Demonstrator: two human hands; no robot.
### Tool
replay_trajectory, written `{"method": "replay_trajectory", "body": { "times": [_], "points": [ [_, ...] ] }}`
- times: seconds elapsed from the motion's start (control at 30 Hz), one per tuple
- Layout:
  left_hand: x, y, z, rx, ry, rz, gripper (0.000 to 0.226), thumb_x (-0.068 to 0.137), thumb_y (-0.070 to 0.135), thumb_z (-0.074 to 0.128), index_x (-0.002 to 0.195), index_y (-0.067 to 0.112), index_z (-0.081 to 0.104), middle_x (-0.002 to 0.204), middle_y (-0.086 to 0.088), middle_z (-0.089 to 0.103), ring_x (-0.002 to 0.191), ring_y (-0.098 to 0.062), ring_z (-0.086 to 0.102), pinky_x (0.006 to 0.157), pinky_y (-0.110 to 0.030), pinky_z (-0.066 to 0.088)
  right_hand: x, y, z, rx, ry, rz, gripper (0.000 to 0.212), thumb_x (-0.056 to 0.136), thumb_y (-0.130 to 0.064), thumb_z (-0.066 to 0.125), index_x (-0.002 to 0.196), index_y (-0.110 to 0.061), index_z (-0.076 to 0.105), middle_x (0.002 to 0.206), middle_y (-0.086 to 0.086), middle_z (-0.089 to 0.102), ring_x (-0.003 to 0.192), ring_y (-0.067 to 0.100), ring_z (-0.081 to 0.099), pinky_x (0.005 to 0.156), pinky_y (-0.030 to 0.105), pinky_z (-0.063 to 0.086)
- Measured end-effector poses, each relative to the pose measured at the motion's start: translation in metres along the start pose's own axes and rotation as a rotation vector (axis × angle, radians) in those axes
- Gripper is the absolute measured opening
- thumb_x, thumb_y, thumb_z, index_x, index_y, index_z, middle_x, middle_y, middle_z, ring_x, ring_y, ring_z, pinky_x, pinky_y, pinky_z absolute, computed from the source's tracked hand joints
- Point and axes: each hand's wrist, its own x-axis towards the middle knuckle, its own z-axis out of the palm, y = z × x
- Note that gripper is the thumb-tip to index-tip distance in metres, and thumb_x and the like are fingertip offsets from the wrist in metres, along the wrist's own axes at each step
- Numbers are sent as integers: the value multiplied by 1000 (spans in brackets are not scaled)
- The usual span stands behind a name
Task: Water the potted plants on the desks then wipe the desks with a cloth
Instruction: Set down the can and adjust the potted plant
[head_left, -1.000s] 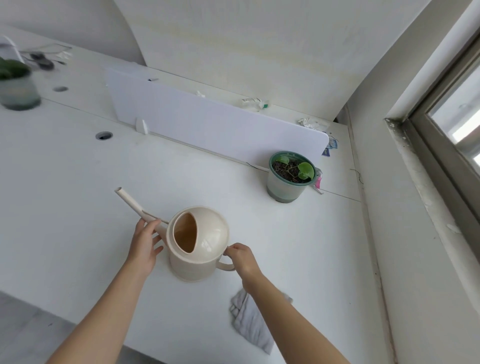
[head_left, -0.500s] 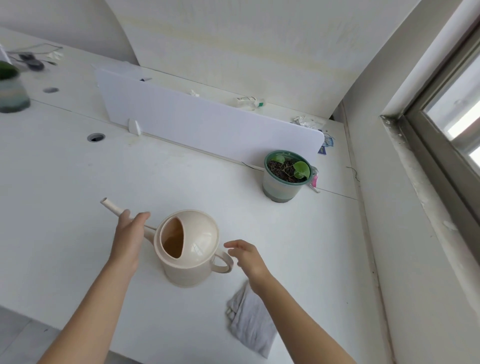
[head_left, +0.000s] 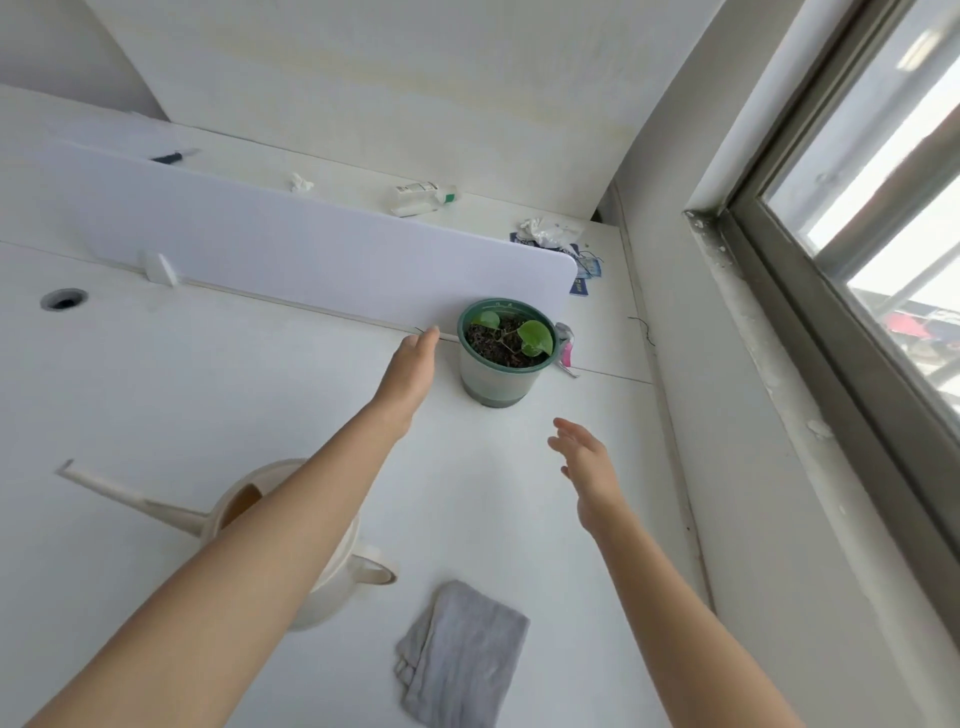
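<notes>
A small potted plant (head_left: 501, 353) in a green-rimmed pot stands on the white desk (head_left: 208, 395) by the divider's right end. My left hand (head_left: 413, 364) is stretched out flat just left of the pot, fingers extended, holding nothing. My right hand (head_left: 587, 462) hovers open below and right of the pot, apart from it. The cream watering can (head_left: 322, 582) stands near the front of the desk with its spout pointing left, partly hidden under my left forearm. A folded grey cloth (head_left: 462, 654) lies on the desk to its right.
A white divider panel (head_left: 291, 249) runs along the back of the desk. Behind it lie a tube (head_left: 423, 189) and crumpled wrappers (head_left: 550, 231). A cable hole (head_left: 63, 299) is at the left. A wall and window frame (head_left: 810, 291) close off the right side.
Both hands let go of the watering can, which now stands on the desk, and reached forward toward the potted plant. The view shifted closer to the pot.
</notes>
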Motion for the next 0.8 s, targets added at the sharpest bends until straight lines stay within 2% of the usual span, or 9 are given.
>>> {"method": "replay_trajectory", "body": {
  "times": [0.1,0.27,0.4,0.47,0.57,0.7,0.8],
  "points": [
    [27,-1,20,-25,-71,-47,64,94,54,15,146,18,25,154,-6,26,140,-23,27,115,-43,21,21,-7,-6,19,23,6,47,90,-7,47,136,-16,43,145,8,39,132,22,37,103,32,30],
    [76,-8,39,-40,-111,-137,68,92,60,8,147,22,19,156,-5,21,142,-25,23,116,-46,19,66,-16,-3,33,7,6,52,91,-8,44,141,-19,34,149,5,33,136,18,31,94,26,25],
    [122,-14,44,-329,-4,-131,66,93,57,9,147,20,18,156,-6,22,141,-24,25,112,-46,20,105,-21,9,95,9,-19,52,94,-11,41,144,-19,28,152,0,29,140,15,26,97,24,24],
    [139,-16,47,-422,-5,-112,65,94,55,6,147,21,20,156,-4,22,142,-21,24,113,-44,18,120,-19,17,138,30,-49,48,97,-18,38,144,-18,28,151,0,30,139,15,27,104,25,23],
    [153,-20,58,-469,-67,-109,68,93,56,1,145,20,26,154,1,28,140,-17,27,114,-36,20,134,-9,32,179,98,-149,42,100,-27,30,141,-21,34,147,-2,39,137,15,33,116,36,24],
    [159,-31,59,-499,-122,-119,71,93,56,1,144,15,28,148,-2,38,136,-17,33,116,-32,21,141,3,44,213,144,-199,57,90,-45,23,142,-24,32,148,-2,38,138,13,32,117,39,24],
    [152,-39,62,-479,-118,-94,66,94,54,4,146,16,21,150,-1,35,139,-15,30,117,-31,19,148,2,42,215,137,-187,59,89,-49,22,143,-25,31,149,-2,37,138,12,31,117,39,22]
  ]
}}
